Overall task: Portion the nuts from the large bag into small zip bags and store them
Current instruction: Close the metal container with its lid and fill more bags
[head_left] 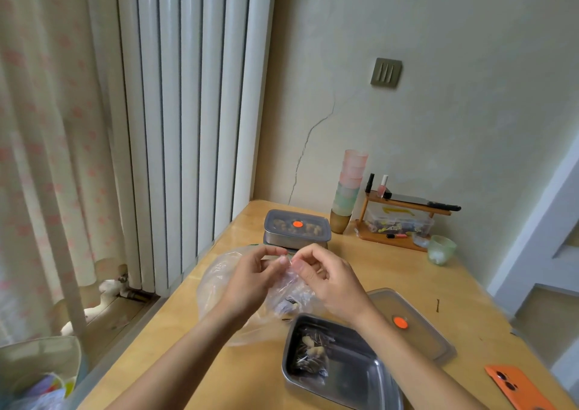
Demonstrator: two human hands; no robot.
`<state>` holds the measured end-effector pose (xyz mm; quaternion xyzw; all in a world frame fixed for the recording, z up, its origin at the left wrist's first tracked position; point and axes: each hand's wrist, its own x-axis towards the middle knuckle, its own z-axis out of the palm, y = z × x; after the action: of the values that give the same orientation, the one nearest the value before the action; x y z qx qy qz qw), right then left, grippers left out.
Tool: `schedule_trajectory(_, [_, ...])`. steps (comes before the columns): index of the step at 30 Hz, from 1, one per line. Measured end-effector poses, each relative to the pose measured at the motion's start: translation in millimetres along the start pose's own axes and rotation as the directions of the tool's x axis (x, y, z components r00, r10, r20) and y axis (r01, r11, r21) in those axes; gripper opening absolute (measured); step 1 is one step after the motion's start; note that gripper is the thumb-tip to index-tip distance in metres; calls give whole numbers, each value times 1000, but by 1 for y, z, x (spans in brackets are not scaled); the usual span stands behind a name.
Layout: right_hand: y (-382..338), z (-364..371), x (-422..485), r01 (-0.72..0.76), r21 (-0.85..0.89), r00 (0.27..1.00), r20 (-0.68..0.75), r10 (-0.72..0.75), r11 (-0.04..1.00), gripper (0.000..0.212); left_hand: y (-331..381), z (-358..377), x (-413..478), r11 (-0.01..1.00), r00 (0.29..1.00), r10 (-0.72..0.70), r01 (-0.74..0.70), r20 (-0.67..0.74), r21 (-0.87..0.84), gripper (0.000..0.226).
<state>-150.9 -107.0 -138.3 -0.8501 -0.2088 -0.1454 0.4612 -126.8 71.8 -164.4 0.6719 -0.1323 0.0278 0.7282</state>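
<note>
My left hand [255, 276] and my right hand [326, 279] are raised above the table, and both pinch the top edge of a small clear zip bag [291, 296] that holds some nuts. Behind and under my hands lies the large clear plastic bag [216, 281], crumpled on the table. An open steel container [354, 372] sits in front of me with a filled small bag of nuts [313, 354] inside. Its grey lid [419, 325] with an orange dot lies to the right.
A closed lidded container [297, 226] holding filled bags stands further back. Stacked pastel cups [347, 190], a small wooden rack [401, 218] and a green cup [441, 249] line the wall. An orange phone [517, 387] lies at the near right. A radiator and curtain are to the left.
</note>
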Motion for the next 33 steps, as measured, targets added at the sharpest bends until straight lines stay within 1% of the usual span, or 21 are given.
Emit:
schedule_trajectory(4, [-1,-7,0,-44,-58,998,35,46,997,14,2,-2,-2,998,999,37,-39,34,41,16])
schedule_trajectory(6, [-2,-10,-1,-36,-82,997,72,42,996,14,3,-2,-3,997,998,46,-49,41,60,16])
schedule_trajectory(9, [-6,-12,-4,60,-70,990,135,-51,996,9,4,-2,-5,991,995,46,-57,89,124,16])
schedule_trajectory(11, [-8,-11,-6,90,-7,983,162,-88,996,6,2,-1,-7,990,989,25,-45,142,133,16])
schedule_trajectory(13, [-8,-11,-6,27,96,978,202,-46,995,4,-1,0,-7,987,988,9,-33,155,154,17])
schedule_trajectory(15, [-6,-11,-6,-94,192,966,256,42,977,2,-3,3,-8,973,991,12,-42,132,227,25])
schedule_trajectory(17, [-1,-11,-5,-187,220,951,283,120,958,11,-1,3,-10,977,980,-24,-19,195,213,48])
schedule_trajectory(19, [4,-12,-4,-253,194,931,315,184,948,22,2,1,-12,979,945,-98,36,311,201,66])
schedule_trajectory(21, [7,-15,-5,-295,156,899,379,219,943,36,1,-3,-12,973,921,-110,22,374,231,66])
schedule_trajectory(24, [5,-21,-6,-329,53,828,496,261,943,51,-5,-9,-10,935,913,-80,-70,400,348,57])
schedule_trajectory(26, [0,-24,-7,-304,-3,776,579,249,953,57,-11,-11,-7,918,915,-93,-74,394,390,52])
schedule_trajectory(27, [-2,-23,-7,-283,-15,763,602,235,959,59,-12,-12,-5,906,918,-100,-75,383,416,50])
schedule_trajectory(28, [-3,-23,-8,-265,-15,767,603,220,964,60,-13,-12,-3,891,925,-94,-87,368,446,47])
schedule_trajectory(29, [-2,-22,-7,-251,0,793,573,206,968,59,-13,-12,-1,866,930,-94,-100,355,491,43])
schedule_trajectory(30, [1,-21,-6,-244,23,837,510,199,969,56,-16,-13,2,845,933,-95,-108,346,524,37])
schedule_trajectory(31, [5,-20,-4,-242,25,884,419,210,970,52,-17,-13,3,819,938,-109,-102,329,564,30])
schedule_trajectory(32, [13,-20,-1,-248,-23,920,307,243,968,46,-20,-14,6,792,945,-109,-105,309,602,24])
schedule_trajectory(33, [24,-21,2,-272,-130,936,193,293,954,40,-24,-16,7,755,956,-103,-103,273,647,20])
